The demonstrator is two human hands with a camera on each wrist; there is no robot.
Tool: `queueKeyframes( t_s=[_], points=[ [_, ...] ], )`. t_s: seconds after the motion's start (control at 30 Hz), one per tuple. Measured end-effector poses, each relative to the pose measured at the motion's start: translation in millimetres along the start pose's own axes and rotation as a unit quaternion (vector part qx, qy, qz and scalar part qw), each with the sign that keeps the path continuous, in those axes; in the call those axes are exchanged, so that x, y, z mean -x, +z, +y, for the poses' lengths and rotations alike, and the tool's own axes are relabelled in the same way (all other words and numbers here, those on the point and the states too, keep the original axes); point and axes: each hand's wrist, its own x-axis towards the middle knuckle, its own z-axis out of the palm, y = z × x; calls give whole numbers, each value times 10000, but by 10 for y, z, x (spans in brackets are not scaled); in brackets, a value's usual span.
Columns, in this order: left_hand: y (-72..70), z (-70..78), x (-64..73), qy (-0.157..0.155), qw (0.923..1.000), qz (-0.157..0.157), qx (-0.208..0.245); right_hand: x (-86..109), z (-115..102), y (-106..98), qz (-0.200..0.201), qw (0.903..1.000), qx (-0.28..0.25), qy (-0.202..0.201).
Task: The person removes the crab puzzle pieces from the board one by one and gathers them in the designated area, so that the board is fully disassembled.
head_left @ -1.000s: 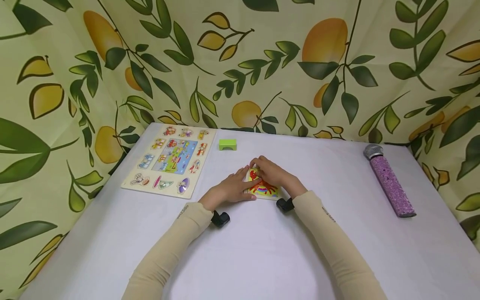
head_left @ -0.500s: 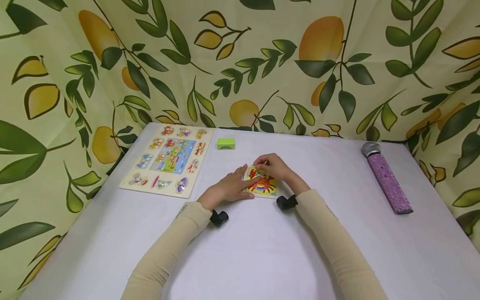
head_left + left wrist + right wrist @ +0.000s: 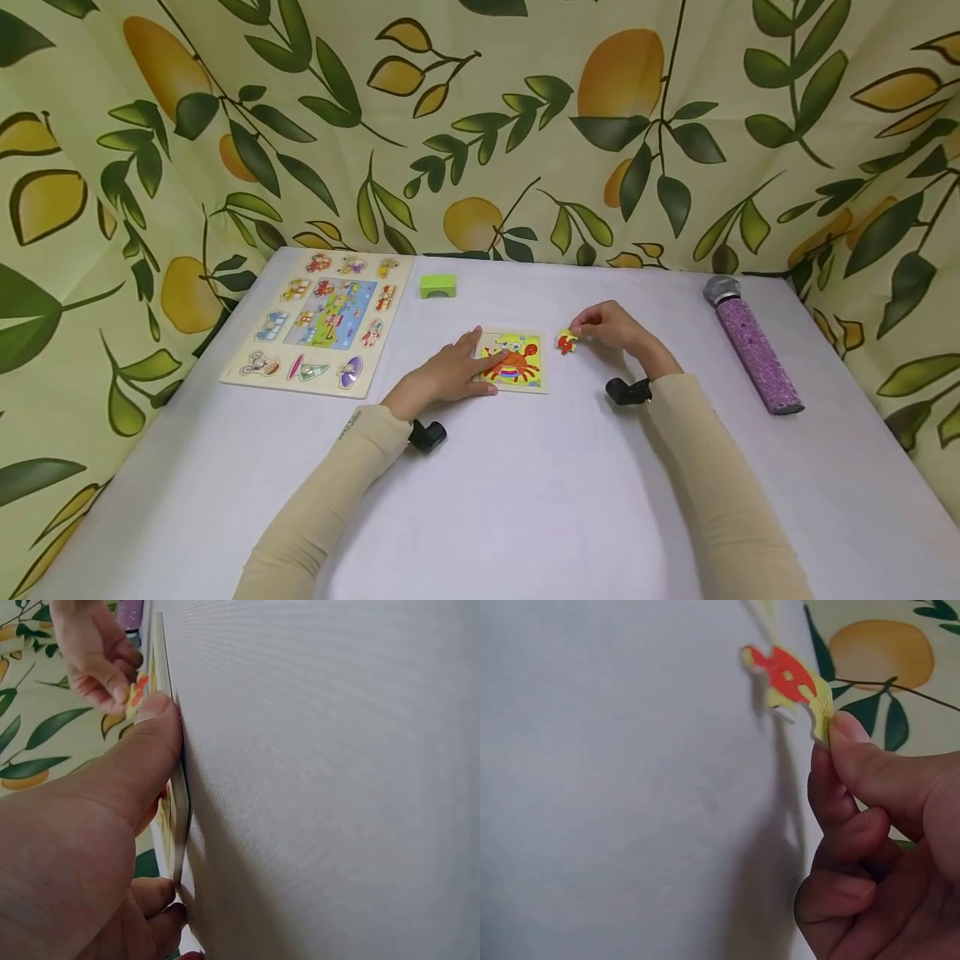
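A small square crab jigsaw puzzle (image 3: 528,364) lies on the table, its bare wooden backing showing at the upper left corner. My left hand (image 3: 450,371) rests spread over its left side, one finger on the crab picture and the thumb along the near edge. In the left wrist view that thumb (image 3: 154,739) lies against the board's edge. To the right of the board, my right hand (image 3: 611,325) pinches a red and yellow puzzle piece (image 3: 567,341) between thumb and fingertips. The right wrist view shows the puzzle piece (image 3: 787,679) held by one end, close over the white cloth.
A larger wooden peg puzzle board (image 3: 360,387) lies at the back left. Beside it stands a green arch block (image 3: 438,286). A purple glittery microphone (image 3: 757,350) lies on the right. Patterned curtain (image 3: 480,125) encloses the table's back and sides.
My right hand has lifted a piece from the crab puzzle's upper left and carried it right, past the board. The left hand stays on the board. The head view has shifted slightly.
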Motion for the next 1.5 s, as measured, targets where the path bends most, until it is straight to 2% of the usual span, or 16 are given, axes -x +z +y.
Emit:
queueKeyframes(
  t_s=[0.23,0.37,0.73,0.83,0.9,1.0,1.1,1.23,1.37,1.5],
  points=[
    [12,-4,4,111,9998,70,113,-37,27,102,309,9985,322,-313],
    [8,-2,8,109,9998,83,120,-28,-6,137,473,9976,455,-226],
    [-14,18,21,144,9998,90,98,-10,-51,190,747,9943,650,-405],
    [-18,18,24,159,9998,57,59,-3,-153,249,635,9947,551,-586],
    [-16,12,22,189,9998,35,11,-10,-288,333,401,9939,569,-857],
    [-1,8,15,280,9996,21,-84,-28,-510,507,-72,9884,804,-1284],
    [5,11,17,402,9991,60,-128,-73,-632,665,-290,9831,952,-1535],
    [-4,31,34,501,9987,82,-90,-125,-665,786,-190,9808,1075,-1613],
    [-17,35,46,390,9991,26,-132,-154,-673,832,-38,9754,1205,-1848],
    [-13,27,41,367,9992,37,-167,-153,-677,845,81,9753,1246,-1823]
  ],
)
